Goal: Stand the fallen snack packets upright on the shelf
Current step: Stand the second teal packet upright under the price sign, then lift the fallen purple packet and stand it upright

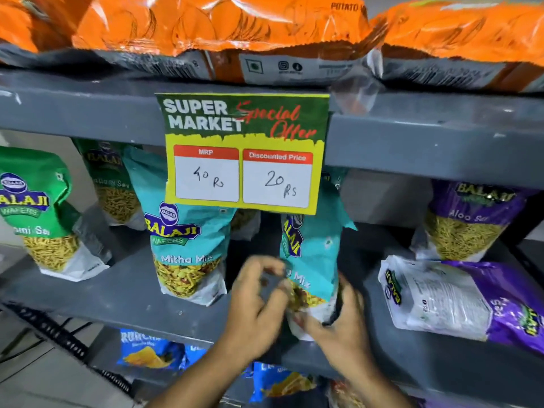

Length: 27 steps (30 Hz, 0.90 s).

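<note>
A teal Mitha Mix packet (312, 254) stands nearly upright on the grey middle shelf (123, 293), turned edge-on. My right hand (338, 322) grips its lower right side and base. My left hand (259, 301) is at its lower left edge, fingers curled and blurred, touching or just off the packet. A second teal Mitha Mix packet (182, 245) stands upright to the left. At the right a purple packet (459, 298) lies flat on the shelf, back side up. Behind it a purple Aloo Sev packet (468, 219) stands upright.
Two green sev packets (38, 207) (114, 184) stand at the left. A yellow and green price sign (244, 151) hangs from the upper shelf edge, covering the teal packets' tops. Orange crisp bags (223, 28) lie above. Blue packets (147, 348) sit on the shelf below.
</note>
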{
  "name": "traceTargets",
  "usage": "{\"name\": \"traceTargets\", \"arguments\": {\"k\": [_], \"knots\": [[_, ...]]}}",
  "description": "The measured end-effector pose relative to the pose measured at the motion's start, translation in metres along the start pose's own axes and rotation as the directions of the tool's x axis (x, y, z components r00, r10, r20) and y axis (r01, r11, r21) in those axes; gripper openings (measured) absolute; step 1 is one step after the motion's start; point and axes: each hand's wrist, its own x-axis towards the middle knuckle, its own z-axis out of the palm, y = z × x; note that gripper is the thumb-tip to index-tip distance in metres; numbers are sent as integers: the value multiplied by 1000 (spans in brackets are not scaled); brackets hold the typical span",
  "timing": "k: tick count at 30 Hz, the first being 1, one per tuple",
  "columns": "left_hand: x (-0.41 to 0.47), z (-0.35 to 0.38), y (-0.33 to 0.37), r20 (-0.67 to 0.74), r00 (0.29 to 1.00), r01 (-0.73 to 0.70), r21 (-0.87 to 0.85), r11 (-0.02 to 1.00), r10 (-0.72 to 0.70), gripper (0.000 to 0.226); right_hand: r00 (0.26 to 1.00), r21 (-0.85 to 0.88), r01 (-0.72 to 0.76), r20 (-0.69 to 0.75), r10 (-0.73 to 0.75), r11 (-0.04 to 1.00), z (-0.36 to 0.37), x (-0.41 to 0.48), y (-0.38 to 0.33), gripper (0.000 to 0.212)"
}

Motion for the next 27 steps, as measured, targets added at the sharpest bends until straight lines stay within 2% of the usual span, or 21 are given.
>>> {"name": "traceTargets", "arguments": {"k": [1, 2, 4, 6, 8, 11, 13, 14, 15, 16, 17, 19, 20, 22, 23, 25, 26, 27], "knots": [[2, -3, -12, 6, 991, 134, -119, 984, -134, 35, 997, 96, -34, 79, 26, 995, -6, 6, 6, 89], [5, -7, -25, 83, 967, 253, -232, 939, -240, 52, 982, 202, -83, 184, 45, 976, -13, 14, 12, 83], [9, -14, -48, 300, 900, 412, -355, 839, -316, 82, 908, 374, -204, 418, 32, 905, -27, 30, 17, 71], [4, -13, -64, 400, 865, 440, -317, 840, -302, 90, 832, 449, -312, 555, 13, 837, -34, 42, 18, 57], [-3, -6, -73, 314, 898, 374, -177, 910, -307, 84, 814, 483, -372, 580, 30, 793, -34, 44, 18, 50], [-8, 0, -75, 167, 949, 284, -83, 955, -268, 70, 843, 480, -373, 533, 74, 794, -30, 37, 12, 44], [-17, 0, -70, 43, 967, 250, 17, 968, -251, 66, 886, 456, -340, 448, 118, 822, -30, 28, 6, 39], [-25, 1, -66, -40, 981, 195, 125, 973, -191, 63, 915, 463, -334, 367, 166, 821, -32, 21, 7, 39], [-35, 3, -59, -92, 994, 81, 241, 967, -61, 57, 927, 479, -357, 287, 241, 802, -35, 12, 10, 39], [-46, 7, -51, -66, 994, -57, 312, 948, 81, 52, 915, 522, -403, 224, 335, 752, -38, 1, 14, 36], [-55, 16, -42, 24, 984, -178, 300, 937, 179, 45, 885, 595, -447, 188, 425, 668, -44, -9, 19, 30], [-57, 38, -25, 238, 940, -289, 179, 940, 244, 34, 816, 725, -446, 90, 571, 524, -64, -24, 25, 18], [-48, 52, -16, 317, 918, -285, 113, 952, 237, 30, 775, 763, -392, -28, 631, 514, -79, -27, 28, 17], [-20, 91, 7, 401, 892, -247, 45, 968, 209, 25, 710, 759, -280, -249, 659, 588, -115, -24, 36, 20], [-1, 111, 16, 403, 897, -212, 37, 977, 179, 25, 704, 759, -255, -278, 653, 598, -129, -18, 36, 27], [42, 158, 30, 371, 928, -76, 104, 992, 33, 31, 669, 771, -309, -240, 704, 556, -151, -10, 35, 35], [65, 182, 36, 415, 907, -10, 178, 984, -66, 37, 628, 780, -357, -207, 750, 514, -159, -7, 36, 35], [84, 205, 39, 509, 844, 8, 299, 954, -167, 43, 609, 807, -368, -166, 776, 462, -164, -4, 40, 34]]}}
